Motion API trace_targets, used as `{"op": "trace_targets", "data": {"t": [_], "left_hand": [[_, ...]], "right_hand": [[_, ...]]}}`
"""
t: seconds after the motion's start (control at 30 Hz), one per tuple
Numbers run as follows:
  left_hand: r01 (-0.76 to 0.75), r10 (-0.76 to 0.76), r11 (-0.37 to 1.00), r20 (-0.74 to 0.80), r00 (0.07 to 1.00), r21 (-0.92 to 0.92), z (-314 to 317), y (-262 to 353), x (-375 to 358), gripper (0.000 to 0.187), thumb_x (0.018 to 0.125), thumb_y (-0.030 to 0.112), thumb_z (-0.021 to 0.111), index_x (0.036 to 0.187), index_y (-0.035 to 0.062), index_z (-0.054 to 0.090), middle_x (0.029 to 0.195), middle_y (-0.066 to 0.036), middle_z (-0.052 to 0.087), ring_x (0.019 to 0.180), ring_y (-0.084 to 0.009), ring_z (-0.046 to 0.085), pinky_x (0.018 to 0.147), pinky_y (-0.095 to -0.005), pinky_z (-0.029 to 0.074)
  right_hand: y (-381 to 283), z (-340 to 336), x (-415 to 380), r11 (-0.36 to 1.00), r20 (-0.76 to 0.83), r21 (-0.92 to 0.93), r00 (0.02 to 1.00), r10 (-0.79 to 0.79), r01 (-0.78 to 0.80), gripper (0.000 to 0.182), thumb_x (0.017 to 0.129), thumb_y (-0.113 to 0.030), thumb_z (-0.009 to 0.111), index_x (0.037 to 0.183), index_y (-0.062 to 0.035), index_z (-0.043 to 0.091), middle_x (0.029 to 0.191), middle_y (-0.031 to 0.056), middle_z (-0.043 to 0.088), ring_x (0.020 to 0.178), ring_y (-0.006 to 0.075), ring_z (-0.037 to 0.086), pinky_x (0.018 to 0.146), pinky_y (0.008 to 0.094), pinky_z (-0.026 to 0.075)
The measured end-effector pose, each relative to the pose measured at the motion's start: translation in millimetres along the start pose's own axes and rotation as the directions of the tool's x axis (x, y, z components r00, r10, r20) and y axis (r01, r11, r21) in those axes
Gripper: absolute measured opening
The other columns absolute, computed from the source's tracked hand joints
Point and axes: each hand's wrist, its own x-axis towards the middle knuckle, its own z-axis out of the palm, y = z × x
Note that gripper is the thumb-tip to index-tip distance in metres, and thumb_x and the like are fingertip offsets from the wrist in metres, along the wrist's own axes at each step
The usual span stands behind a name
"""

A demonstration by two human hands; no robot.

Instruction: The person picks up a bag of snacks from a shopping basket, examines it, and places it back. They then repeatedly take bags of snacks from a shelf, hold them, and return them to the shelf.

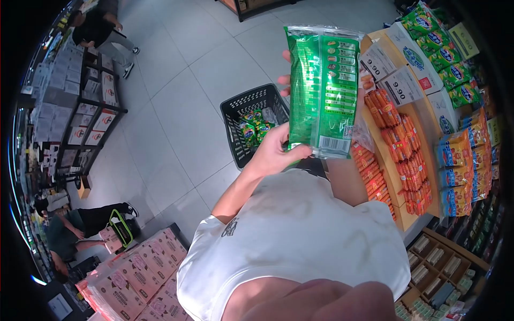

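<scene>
A green plastic packet (324,93) with rows of small pictures, printed text and a barcode is held upright in front of my chest. My left hand (276,151) grips its lower left corner, the thumb lying over the front. Mostly hidden behind the packet, my right hand (367,81) supports it from the back; fingertips show past both side edges. Beyond my left hand, a black basket (231,125) on the floor holds several green packets (257,128).
Wooden shelving (423,144) on the right carries orange-red packs (412,176), price cards (400,85) and green bags (436,51). Pink boxes (142,267) are stacked at lower left. Two people (93,29) (69,230) are near the left shelves (88,115).
</scene>
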Motion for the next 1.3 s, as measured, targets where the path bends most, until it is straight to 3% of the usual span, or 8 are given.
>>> {"op": "trace_targets", "data": {"t": [0.17, 0.4, 0.57, 0.83, 1.03, 1.13, 1.17, 1.3], "left_hand": [[0.048, -0.040, 0.992, 0.068, 0.997, -0.116, -9, -4, 2, 0.025, 0.090, 0.017, 0.064, 0.107, -0.0003, 0.058, 0.089, -0.008, 0.066, 0.074, -0.0120, 0.062, 0.068, -0.0264, 0.050], [0.242, -0.111, 0.898, 0.342, 0.933, -0.368, 8, -16, 1, 0.066, 0.092, 0.060, 0.050, 0.105, -0.0043, 0.057, 0.087, -0.016, 0.068, 0.073, -0.0200, 0.066, 0.063, -0.0274, 0.050], [0.233, -0.152, 0.902, 0.239, 0.959, -0.363, 20, -17, 5, 0.037, 0.103, 0.026, 0.033, 0.100, -0.0043, 0.054, 0.085, -0.019, 0.067, 0.070, -0.0241, 0.067, 0.064, -0.0318, 0.053], [0.195, -0.134, 0.928, 0.205, 0.970, -0.317, 27, -13, 12, 0.035, 0.103, 0.025, 0.040, 0.091, -0.0008, 0.059, 0.084, -0.013, 0.068, 0.072, -0.0198, 0.067, 0.065, -0.0297, 0.053], [0.114, -0.126, 0.919, -0.007, 0.992, -0.377, 18, -44, 11, 0.035, 0.103, 0.027, 0.040, 0.080, 0.0044, 0.052, 0.072, -0.007, 0.057, 0.061, -0.0136, 0.054, 0.056, -0.0260, 0.043], [-0.103, 0.012, 0.967, -0.363, 0.932, -0.234, 6, -60, 18, 0.027, 0.102, 0.029, 0.039, 0.089, 0.0067, 0.047, 0.083, -0.004, 0.052, 0.076, -0.0115, 0.050, 0.069, -0.0248, 0.041], [-0.123, 0.046, 0.959, -0.287, 0.957, -0.256, -1, -62, 18, 0.032, 0.102, 0.032, 0.040, 0.117, 0.0055, 0.047, 0.107, -0.007, 0.054, 0.098, -0.0140, 0.051, 0.084, -0.0276, 0.040], [-0.178, 0.118, 0.872, -0.157, 0.981, -0.455, 10, -46, 29, 0.060, 0.102, 0.039, 0.040, 0.150, 0.0117, 0.017, 0.150, -0.005, 0.028, 0.137, -0.0197, 0.029, 0.106, -0.0343, 0.031]], "right_hand": [[8, -6, 6, 0.999, 0.081, -0.007, 0.995, -0.052, 0.053, 0.103, 0.081, -0.062, 0.062, 0.149, -0.0005, 0.014, 0.151, 0.0281, 0.013, 0.127, 0.0490, 0.038, 0.090, 0.0488, 0.055], [10, 2, 14, 0.959, -0.049, -0.228, 0.982, -0.183, 0.167, 0.102, 0.082, -0.060, 0.062, 0.150, -0.0015, 0.013, 0.151, 0.0272, 0.014, 0.127, 0.0498, 0.038, 0.091, 0.0498, 0.054], [11, -16, 10, 0.968, -0.020, -0.193, 0.986, -0.165, 0.158, 0.100, 0.083, -0.056, 0.064, 0.149, -0.0008, 0.014, 0.151, 0.0274, 0.016, 0.126, 0.0497, 0.040, 0.092, 0.0507, 0.053], [-5, -29, 4, 0.982, -0.058, -0.129, 0.987, -0.147, 0.139, 0.095, 0.083, -0.047, 0.068, 0.149, -0.0016, 0.016, 0.149, 0.0268, 0.021, 0.125, 0.0475, 0.043, 0.091, 0.0538, 0.053], [-10, 4, -1, 0.859, -0.323, -0.477, 0.871, -0.370, 0.187, 0.082, 0.087, -0.045, 0.063, 0.147, -0.0048, 0.025, 0.134, 0.0231, 0.045, 0.109, 0.0271, 0.057, 0.076, 0.0311, 0.057], [-25, 11, -17, 0.454, -0.347, -0.881, 0.835, -0.427, -0.134, 0.074, 0.086, -0.037, 0.063, 0.142, -0.0021, 0.031, 0.131, 0.0198, 0.049, 0.106, 0.0227, 0.057, 0.076, 0.0293, 0.053], [-20, 11, -18, 0.394, -0.322, -0.910, 0.822, -0.470, -0.132, 0.066, 0.082, -0.025, 0.065, 0.137, -0.0005, 0.038, 0.126, 0.0170, 0.052, 0.107, 0.0206, 0.056, 0.082, 0.0317, 0.049], [-2, 12, -13, -0.192, -0.170, -0.952, 0.932, -0.321, -0.240, 0.068, 0.074, -0.015, 0.074, 0.133, -0.0013, 0.044, 0.129, 0.0203, 0.051, 0.115, 0.0302, 0.054, 0.096, 0.0392, 0.043]]}}
